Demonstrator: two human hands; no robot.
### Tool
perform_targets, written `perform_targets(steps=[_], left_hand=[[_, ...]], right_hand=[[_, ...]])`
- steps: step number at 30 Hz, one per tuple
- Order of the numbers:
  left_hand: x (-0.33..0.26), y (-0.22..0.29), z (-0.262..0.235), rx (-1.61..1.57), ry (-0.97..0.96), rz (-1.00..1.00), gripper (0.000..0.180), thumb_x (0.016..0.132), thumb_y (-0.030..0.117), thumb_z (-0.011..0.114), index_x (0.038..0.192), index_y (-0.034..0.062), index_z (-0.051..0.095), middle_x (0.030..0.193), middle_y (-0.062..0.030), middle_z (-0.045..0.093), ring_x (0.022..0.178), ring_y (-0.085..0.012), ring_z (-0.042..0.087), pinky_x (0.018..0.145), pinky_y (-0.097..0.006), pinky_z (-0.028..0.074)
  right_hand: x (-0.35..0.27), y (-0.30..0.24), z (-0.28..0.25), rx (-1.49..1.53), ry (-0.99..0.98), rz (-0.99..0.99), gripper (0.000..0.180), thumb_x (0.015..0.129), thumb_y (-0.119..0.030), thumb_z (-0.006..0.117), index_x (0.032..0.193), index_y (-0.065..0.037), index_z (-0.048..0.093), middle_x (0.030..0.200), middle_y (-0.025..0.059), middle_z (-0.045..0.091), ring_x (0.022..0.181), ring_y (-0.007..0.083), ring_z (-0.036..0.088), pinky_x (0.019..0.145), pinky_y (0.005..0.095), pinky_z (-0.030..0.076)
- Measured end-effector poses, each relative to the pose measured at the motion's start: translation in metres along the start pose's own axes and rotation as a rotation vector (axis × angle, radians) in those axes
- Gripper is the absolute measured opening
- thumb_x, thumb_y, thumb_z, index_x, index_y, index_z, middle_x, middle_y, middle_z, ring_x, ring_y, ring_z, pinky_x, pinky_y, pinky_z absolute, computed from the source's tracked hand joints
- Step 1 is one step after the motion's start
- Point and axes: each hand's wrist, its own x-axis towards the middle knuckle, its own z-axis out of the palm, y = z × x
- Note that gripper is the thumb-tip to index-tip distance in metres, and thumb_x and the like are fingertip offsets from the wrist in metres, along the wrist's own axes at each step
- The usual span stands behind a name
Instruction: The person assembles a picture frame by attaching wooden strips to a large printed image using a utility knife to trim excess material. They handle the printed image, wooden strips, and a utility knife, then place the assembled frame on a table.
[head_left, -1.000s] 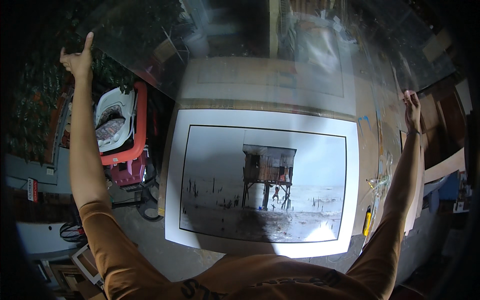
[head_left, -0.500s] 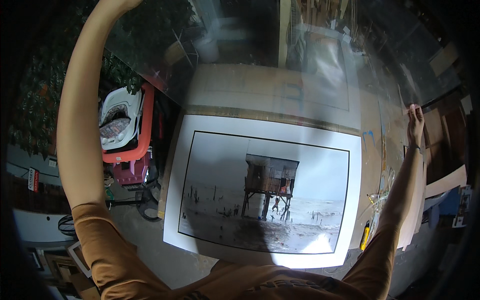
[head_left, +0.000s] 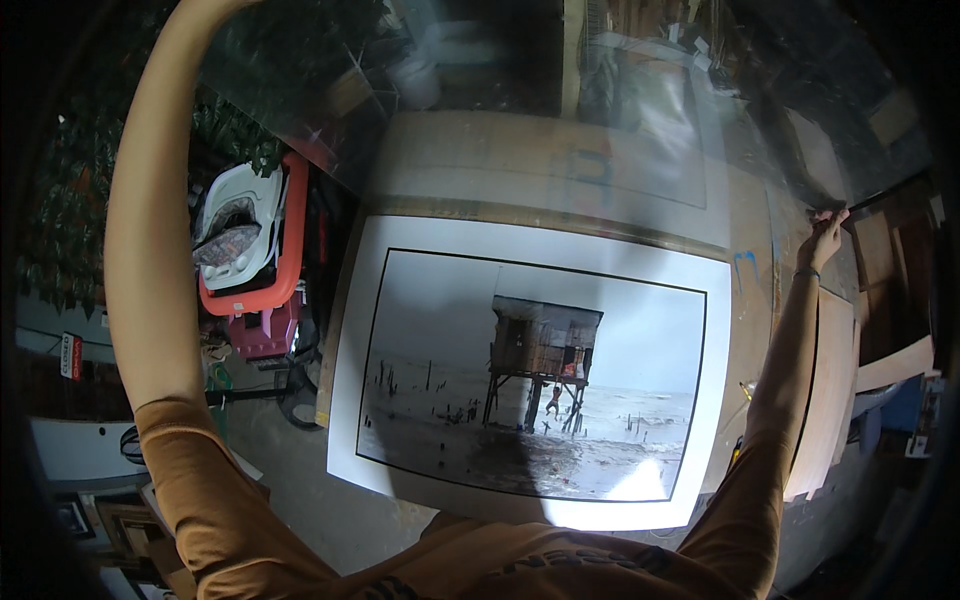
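Note:
A large clear sheet (head_left: pixel 660 130), glass or plastic by its sheen, is raised over the far part of the worktable. My right hand (head_left: pixel 826 240) is closed on its near right corner, fingers pinched at the edge. My left arm (head_left: pixel 150 220) stretches far up the left side, and its hand lies beyond the top of the picture. Closer to me lies a photo print (head_left: pixel 530 380) of a stilt hut over grey water, with a thin black frame line and wide white border. Its near edge is close to my shirt. Shadow and a bright light patch fall across it.
The brown worktable (head_left: pixel 745 330) extends beneath the print. Left of it stand a red and white plastic carrier (head_left: pixel 255 300) and a pink item (head_left: pixel 265 335). Wooden boards (head_left: pixel 825 390) stand at right. Green foliage (head_left: pixel 60 220) and picture frames (head_left: pixel 120 530) are on the left.
The clear sheet has shifted slightly, and my right hand has turned and moved a little nearer at its corner. My left arm has moved slightly left, its hand leaving the picture.

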Motion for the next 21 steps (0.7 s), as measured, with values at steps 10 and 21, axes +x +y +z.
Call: perform_targets(steps=[10,21], left_hand=[[0.004,0.016,0.001,0.044,-0.01,-0.109,0.017,0.083,0.011,0.078,0.078,0.0044,0.064,0.071,0.0013,0.064,0.068,-0.0076,0.058,0.065,-0.026,0.048],[0.026,0.021,-0.003,0.107,0.014,-0.07,0.018,0.084,0.01,0.077,0.074,0.0055,0.062,0.068,0.0007,0.063,0.064,-0.0078,0.057,0.061,-0.026,0.048]], right_hand=[[-0.025,-0.027,0.057,-0.011,0.499,-0.069,0.069,0.099,-0.063,0.048,0.06,-0.006,0.042,0.06,0.0018,0.04,0.058,0.0136,0.04,0.051,0.0323,0.036],[-0.027,-0.04,0.073,-0.103,0.671,-0.008,0.08,0.098,-0.068,0.044,0.055,-0.001,0.037,0.062,0.0051,0.041,0.063,0.0213,0.037,0.056,0.0394,0.041]])
